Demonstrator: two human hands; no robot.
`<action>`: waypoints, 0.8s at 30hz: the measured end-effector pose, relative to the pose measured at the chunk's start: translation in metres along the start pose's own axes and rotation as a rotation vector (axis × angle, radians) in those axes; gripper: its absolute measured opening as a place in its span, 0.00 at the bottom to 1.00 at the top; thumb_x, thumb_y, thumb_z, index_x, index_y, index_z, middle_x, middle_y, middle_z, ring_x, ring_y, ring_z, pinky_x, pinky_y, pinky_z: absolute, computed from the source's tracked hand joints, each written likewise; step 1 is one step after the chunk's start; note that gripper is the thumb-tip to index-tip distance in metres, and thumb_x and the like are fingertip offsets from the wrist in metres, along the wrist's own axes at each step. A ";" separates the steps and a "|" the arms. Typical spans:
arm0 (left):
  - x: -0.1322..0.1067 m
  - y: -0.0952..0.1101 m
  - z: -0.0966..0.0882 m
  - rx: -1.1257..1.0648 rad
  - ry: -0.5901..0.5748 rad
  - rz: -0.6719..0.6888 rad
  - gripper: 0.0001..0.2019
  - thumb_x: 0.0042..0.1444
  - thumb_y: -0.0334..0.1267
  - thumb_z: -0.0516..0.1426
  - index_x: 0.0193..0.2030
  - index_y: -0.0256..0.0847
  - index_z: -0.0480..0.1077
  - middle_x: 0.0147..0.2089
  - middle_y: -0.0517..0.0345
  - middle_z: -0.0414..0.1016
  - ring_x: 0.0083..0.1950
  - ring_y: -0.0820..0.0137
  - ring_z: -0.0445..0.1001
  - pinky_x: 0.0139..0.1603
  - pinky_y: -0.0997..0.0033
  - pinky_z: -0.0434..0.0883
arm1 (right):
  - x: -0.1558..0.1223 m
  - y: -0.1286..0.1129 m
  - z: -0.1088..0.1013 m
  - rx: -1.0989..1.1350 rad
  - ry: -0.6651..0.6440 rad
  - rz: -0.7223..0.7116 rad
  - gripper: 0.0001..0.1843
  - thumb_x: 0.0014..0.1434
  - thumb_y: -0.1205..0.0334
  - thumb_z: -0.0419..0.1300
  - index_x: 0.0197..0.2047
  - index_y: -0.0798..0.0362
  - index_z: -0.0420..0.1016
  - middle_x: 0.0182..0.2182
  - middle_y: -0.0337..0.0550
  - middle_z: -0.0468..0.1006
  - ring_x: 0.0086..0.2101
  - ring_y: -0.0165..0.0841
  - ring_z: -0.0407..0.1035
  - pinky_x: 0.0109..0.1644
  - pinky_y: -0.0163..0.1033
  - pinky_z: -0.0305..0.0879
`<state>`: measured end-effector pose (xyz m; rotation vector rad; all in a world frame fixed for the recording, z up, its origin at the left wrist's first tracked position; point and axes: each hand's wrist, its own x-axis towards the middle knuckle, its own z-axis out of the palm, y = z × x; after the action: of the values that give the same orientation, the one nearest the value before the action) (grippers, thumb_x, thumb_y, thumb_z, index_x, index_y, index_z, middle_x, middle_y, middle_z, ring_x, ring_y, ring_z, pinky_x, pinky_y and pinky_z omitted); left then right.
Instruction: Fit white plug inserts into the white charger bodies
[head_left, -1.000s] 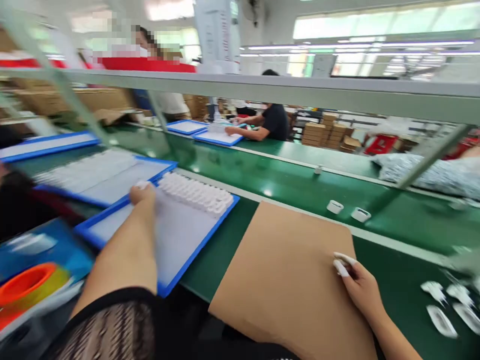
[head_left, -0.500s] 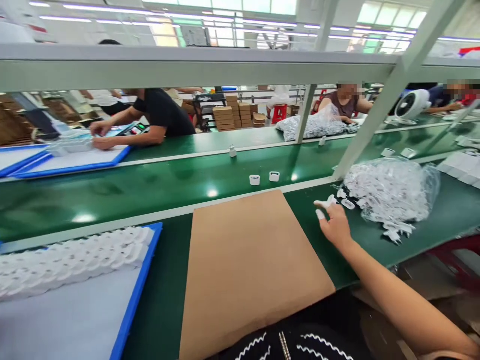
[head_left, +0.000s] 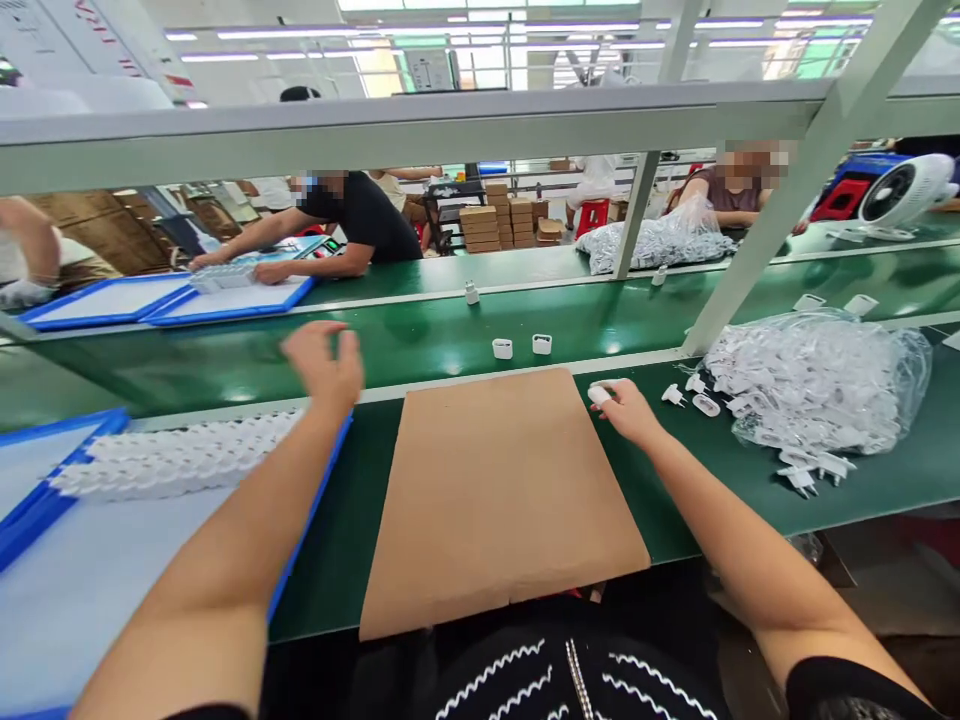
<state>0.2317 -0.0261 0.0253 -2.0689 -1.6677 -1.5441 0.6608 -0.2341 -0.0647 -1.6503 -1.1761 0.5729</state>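
My left hand (head_left: 326,368) is raised above the right end of a row of white plastic parts (head_left: 187,450) in a blue-edged tray (head_left: 187,560). Its thumb and fingers are apart, slightly blurred, with nothing visible between them. At the right edge of a brown cardboard sheet (head_left: 510,490), my right hand (head_left: 630,412) has its fingers closed together. White shows at its fingertips; whether this is a finger cover or a small part I cannot tell. White plug pieces (head_left: 673,395) and a white oval part (head_left: 706,404) lie to the right of that hand.
A clear bag of white plug parts (head_left: 817,385) sits at the right. Two white oval housings (head_left: 502,349) and a small white plug (head_left: 471,293) rest on the green belt (head_left: 420,335). A slanted metal post (head_left: 757,220) rises at the right. Co-workers sit across the belt.
My left hand has come into view over the tray. My right hand has moved left from the loose plug pieces to the cardboard's edge. The view has turned left.
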 end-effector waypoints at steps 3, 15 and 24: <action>-0.026 0.033 0.083 -0.178 -0.358 0.121 0.14 0.63 0.38 0.57 0.53 0.35 0.69 0.59 0.41 0.73 0.65 0.54 0.65 0.72 0.52 0.54 | 0.003 -0.009 0.040 0.222 -0.118 0.131 0.21 0.65 0.45 0.59 0.52 0.53 0.72 0.36 0.47 0.82 0.25 0.32 0.74 0.22 0.34 0.64; -0.048 0.068 0.217 -0.287 -0.599 -0.268 0.19 0.54 0.33 0.65 0.52 0.35 0.71 0.56 0.40 0.73 0.59 0.54 0.73 0.65 0.53 0.67 | -0.007 -0.006 0.030 0.670 -0.289 0.352 0.30 0.44 0.60 0.75 0.51 0.49 0.74 0.43 0.47 0.85 0.31 0.31 0.75 0.30 0.33 0.68; -0.121 0.100 0.146 -0.470 -0.613 -0.079 0.14 0.54 0.40 0.68 0.45 0.41 0.76 0.46 0.54 0.75 0.46 0.64 0.75 0.51 0.64 0.73 | -0.008 -0.011 0.034 0.670 -0.248 0.232 0.21 0.50 0.50 0.74 0.45 0.48 0.78 0.39 0.41 0.85 0.30 0.29 0.72 0.34 0.35 0.67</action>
<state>0.4126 -0.0654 -0.0833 -2.9975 -1.6698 -1.5356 0.6260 -0.2258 -0.0697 -1.1545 -0.8284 1.2006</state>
